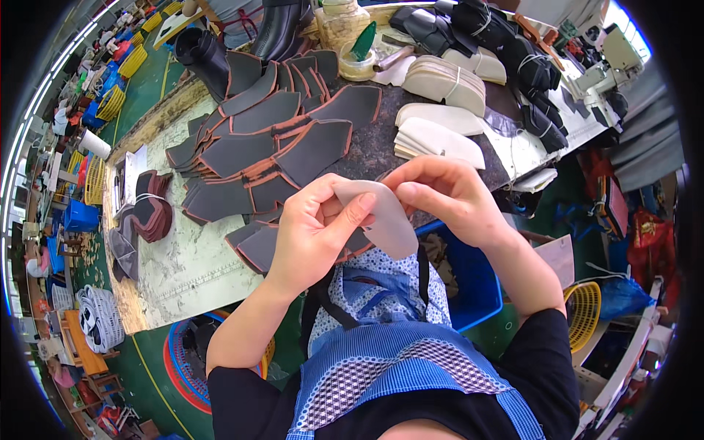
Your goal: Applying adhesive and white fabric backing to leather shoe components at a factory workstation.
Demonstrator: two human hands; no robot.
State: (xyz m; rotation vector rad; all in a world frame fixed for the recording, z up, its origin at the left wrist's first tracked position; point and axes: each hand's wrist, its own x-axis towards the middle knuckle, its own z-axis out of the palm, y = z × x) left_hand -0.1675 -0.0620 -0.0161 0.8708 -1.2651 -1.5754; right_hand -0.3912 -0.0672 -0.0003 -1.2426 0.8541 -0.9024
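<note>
Both my hands hold one pale, curved shoe lining piece (386,220) just above my lap. My left hand (312,231) pinches its upper left edge between thumb and fingers. My right hand (447,198) grips its upper right edge. Right behind the hands, on the worktable (183,264), lie several dark grey leather pieces with orange edges (275,139), spread in overlapping rows.
Stacks of pale lining pieces (440,110) and bundled black pieces (535,81) lie at the table's right. A glue pot with a green brush (359,59), a hammer and black boots (213,55) stand at the back. A blue bin (473,282) sits by my right knee.
</note>
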